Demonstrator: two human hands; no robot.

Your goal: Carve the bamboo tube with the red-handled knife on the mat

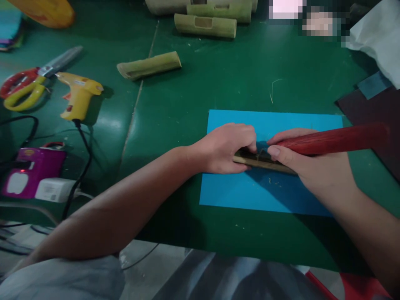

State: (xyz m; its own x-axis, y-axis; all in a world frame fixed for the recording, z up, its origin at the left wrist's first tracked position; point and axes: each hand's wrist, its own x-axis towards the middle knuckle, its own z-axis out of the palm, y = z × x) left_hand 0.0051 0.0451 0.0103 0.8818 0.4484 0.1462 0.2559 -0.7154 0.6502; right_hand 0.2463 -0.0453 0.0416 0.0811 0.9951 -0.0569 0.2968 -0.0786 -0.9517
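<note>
My left hand (229, 146) is closed around the left end of a piece of bamboo (268, 162), pressing it against a blue sheet (237, 191). In my right hand (315, 162) is a tool with a thick red wooden handle (334, 139). Its handle points out to the right, and its working end lies at the bamboo, mostly hidden by my fingers. My right hand covers the bamboo's right end. Small pale shavings (274, 181) lie on the sheet just below the bamboo.
A loose bamboo piece (150, 66) lies behind, with several notched bamboo tubes (204, 26) at the back. Scissors (40, 79), a yellow glue gun (78, 93) and a purple power socket (34, 171) with cables sit at left. Dark sheets (368, 112) lie at right on the green table (168, 125).
</note>
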